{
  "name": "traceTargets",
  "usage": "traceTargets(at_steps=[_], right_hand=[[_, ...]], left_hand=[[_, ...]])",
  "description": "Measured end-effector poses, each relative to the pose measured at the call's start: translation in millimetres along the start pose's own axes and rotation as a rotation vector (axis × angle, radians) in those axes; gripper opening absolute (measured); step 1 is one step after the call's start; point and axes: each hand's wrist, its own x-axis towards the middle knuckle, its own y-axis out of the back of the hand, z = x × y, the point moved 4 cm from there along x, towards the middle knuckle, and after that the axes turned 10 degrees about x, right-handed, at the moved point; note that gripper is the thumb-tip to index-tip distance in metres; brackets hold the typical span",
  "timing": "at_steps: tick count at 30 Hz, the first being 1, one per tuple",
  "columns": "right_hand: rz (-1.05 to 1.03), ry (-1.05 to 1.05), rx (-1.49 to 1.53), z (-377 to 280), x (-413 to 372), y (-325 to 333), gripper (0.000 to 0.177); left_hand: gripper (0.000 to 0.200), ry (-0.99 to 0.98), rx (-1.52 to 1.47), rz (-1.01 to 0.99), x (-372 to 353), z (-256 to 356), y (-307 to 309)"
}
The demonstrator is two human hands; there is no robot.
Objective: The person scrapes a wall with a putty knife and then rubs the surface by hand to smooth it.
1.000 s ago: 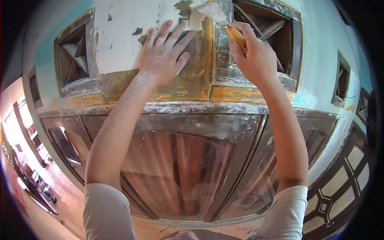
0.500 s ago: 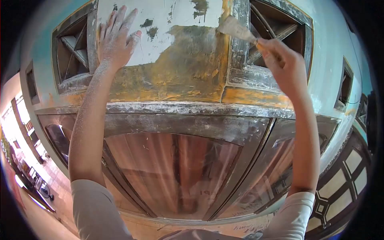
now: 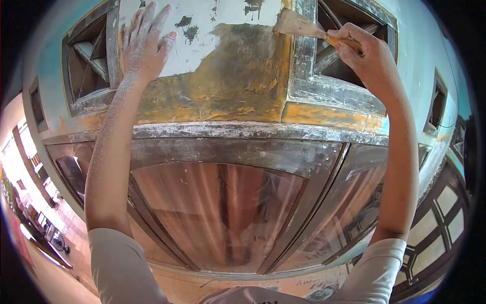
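My right hand (image 3: 367,55) grips the handle of a putty knife (image 3: 298,25), a flat scraper with a wide dusty blade. Its blade edge meets the right border of the wall panel (image 3: 233,76), beside the wooden vent frame. My left hand (image 3: 147,48) lies flat with fingers spread on the white painted part (image 3: 195,50) of the panel. White dust coats the left hand and forearm. Across its lower and right areas the panel shows bare dark and orange-yellow patches, while white paint with dark chipped spots covers the upper left.
Vent openings with crossed slats flank the panel, one at left (image 3: 91,58) and one at right (image 3: 349,50). Below runs a chipped wooden ledge (image 3: 243,130) above a glass window (image 3: 223,213) with curtains behind. A panelled door (image 3: 430,228) stands at lower right.
My right hand has moved right and slightly up, and the putty knife now lies flatter, nearer horizontal. My left hand stays spread on the panel. The view has shifted a little.
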Motion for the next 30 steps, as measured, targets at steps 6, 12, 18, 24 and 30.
traceTargets(at_steps=[6,12,18,24,30], right_hand=[[-0.026,-0.076,-0.105,-10,-7,-5,0.022],[-0.015,-0.142,-0.165,-41,-18,-13,0.018],[-0.016,-0.206,-0.247,-56,-29,-28,0.017],[-0.009,-0.198,-0.293,-57,-29,-35,0.016],[-0.021,-0.315,-0.315,-71,-30,-42,0.016]], left_hand=[[0.057,0.007,0.013,-0.007,-1,-1,1],[0.058,-0.011,-0.004,0.03,-1,0,2],[0.058,-0.002,-0.012,0.017,1,0,0],[0.058,-0.014,-0.043,0.02,-2,0,-2],[0.058,-0.011,-0.029,0.033,1,-1,0]])
